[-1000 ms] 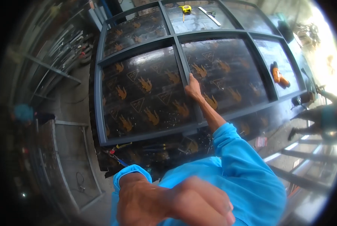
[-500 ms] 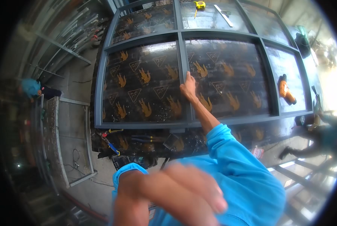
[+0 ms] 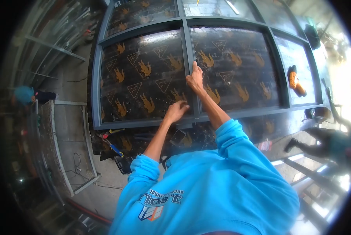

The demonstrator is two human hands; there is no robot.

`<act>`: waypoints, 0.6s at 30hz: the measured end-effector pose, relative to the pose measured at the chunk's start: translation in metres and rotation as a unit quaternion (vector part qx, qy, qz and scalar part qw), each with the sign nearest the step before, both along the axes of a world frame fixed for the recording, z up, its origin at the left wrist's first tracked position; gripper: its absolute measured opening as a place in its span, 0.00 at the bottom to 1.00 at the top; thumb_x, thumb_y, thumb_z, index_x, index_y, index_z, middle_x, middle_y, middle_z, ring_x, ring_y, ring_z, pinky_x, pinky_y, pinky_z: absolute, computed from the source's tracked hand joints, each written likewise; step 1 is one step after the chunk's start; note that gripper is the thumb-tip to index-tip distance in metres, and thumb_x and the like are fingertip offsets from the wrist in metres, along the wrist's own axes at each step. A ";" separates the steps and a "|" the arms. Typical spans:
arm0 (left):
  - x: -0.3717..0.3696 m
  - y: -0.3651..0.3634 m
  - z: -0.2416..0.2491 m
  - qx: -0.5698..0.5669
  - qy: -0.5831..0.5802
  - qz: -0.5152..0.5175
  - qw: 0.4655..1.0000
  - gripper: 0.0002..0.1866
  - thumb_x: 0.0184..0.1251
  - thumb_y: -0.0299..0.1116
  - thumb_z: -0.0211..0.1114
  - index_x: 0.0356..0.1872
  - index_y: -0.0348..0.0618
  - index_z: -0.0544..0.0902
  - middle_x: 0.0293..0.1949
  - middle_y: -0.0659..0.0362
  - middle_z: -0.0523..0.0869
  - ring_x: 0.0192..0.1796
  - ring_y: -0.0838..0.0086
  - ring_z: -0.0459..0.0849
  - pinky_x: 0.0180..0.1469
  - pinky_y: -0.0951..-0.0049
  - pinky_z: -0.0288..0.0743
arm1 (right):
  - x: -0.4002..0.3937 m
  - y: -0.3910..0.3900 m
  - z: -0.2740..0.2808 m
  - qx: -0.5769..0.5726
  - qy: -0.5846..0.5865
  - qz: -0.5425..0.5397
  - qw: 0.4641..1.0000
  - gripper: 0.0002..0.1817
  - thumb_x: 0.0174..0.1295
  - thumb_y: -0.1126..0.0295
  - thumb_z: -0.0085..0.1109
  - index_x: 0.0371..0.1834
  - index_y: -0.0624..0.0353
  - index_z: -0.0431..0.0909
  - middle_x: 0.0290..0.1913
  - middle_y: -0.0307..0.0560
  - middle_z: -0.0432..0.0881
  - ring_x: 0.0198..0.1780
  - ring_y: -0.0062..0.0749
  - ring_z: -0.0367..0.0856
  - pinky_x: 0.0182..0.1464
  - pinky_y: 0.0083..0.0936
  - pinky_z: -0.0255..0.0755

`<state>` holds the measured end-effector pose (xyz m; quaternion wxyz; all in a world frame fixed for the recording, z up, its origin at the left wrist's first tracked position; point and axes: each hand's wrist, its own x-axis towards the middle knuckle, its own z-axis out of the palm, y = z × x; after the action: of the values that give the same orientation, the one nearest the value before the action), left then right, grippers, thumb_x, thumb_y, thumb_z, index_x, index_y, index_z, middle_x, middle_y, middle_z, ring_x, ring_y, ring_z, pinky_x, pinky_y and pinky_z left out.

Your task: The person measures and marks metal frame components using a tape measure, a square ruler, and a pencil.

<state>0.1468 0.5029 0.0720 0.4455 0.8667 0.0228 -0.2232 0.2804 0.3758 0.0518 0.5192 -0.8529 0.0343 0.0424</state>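
A grey metal frame (image 3: 144, 124) with several rectangular openings lies on a black board (image 3: 124, 84) printed with gold crocodile marks. My right hand (image 3: 195, 79) grips its middle bar (image 3: 186, 43), index finger stretched along the bar and thumb at the left side. Lower down, my left hand (image 3: 177, 111) hovers over the board just left of that bar. Its fingers are loosely bent, apart from the thumb, and nothing shows in them.
An orange-and-black tool (image 3: 296, 82) lies in the right opening. Pliers with red and blue handles (image 3: 112, 145) and a dark phone-like rectangle (image 3: 178, 137) lie along the near edge. Metal racks (image 3: 71, 145) stand left. One person (image 3: 28, 94) is at left, another (image 3: 338, 147) at right.
My left hand has swung from close under the camera, where it was blurred, forward to the middle bar. My right hand stays on the bar. The view has shifted slightly.
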 end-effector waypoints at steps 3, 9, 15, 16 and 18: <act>-0.002 -0.009 -0.023 -0.006 0.026 -0.026 0.999 0.27 0.63 0.42 0.62 0.55 0.29 0.74 0.47 0.41 0.82 0.51 0.57 0.82 0.53 0.66 0.73 | -0.002 0.003 -0.010 -0.034 -0.035 -0.014 0.999 0.39 0.45 0.78 0.50 0.67 0.57 0.53 0.62 0.76 0.59 0.63 0.72 0.59 0.62 0.55 0.58; -0.005 -0.009 -0.027 -0.041 0.057 -0.009 0.997 0.31 0.57 0.37 0.66 0.57 0.25 0.69 0.41 0.41 0.84 0.49 0.55 0.83 0.54 0.65 0.73 | -0.004 0.009 0.002 -0.023 -0.019 -0.012 0.999 0.37 0.46 0.79 0.49 0.66 0.58 0.55 0.62 0.75 0.59 0.62 0.71 0.61 0.62 0.50 0.60; -0.008 -0.005 -0.019 -0.054 0.104 -0.028 0.993 0.29 0.57 0.35 0.64 0.57 0.24 0.69 0.36 0.43 0.85 0.45 0.60 0.85 0.48 0.66 0.74 | -0.002 0.011 0.003 -0.026 -0.030 -0.010 0.999 0.35 0.45 0.80 0.49 0.63 0.58 0.56 0.58 0.72 0.63 0.58 0.70 0.64 0.58 0.49 0.63; -0.007 -0.007 -0.014 -0.055 0.104 -0.028 0.993 0.29 0.57 0.35 0.64 0.57 0.24 0.69 0.36 0.43 0.85 0.45 0.60 0.85 0.48 0.66 0.74 | -0.002 0.013 0.004 -0.050 -0.049 -0.030 0.997 0.35 0.45 0.80 0.49 0.63 0.58 0.56 0.57 0.71 0.64 0.57 0.69 0.65 0.57 0.49 0.64; -0.009 -0.009 -0.004 -0.064 0.126 0.004 0.990 0.29 0.57 0.33 0.64 0.56 0.23 0.69 0.35 0.44 0.85 0.43 0.62 0.85 0.46 0.67 0.74 | -0.001 0.010 0.005 -0.038 -0.036 -0.018 0.998 0.36 0.45 0.80 0.49 0.63 0.58 0.56 0.58 0.71 0.64 0.57 0.69 0.65 0.57 0.49 0.64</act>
<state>0.1383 0.4936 0.0681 0.4950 0.8008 0.0684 -0.3301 0.2792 0.3855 0.0566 0.4877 -0.8724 0.0325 0.0005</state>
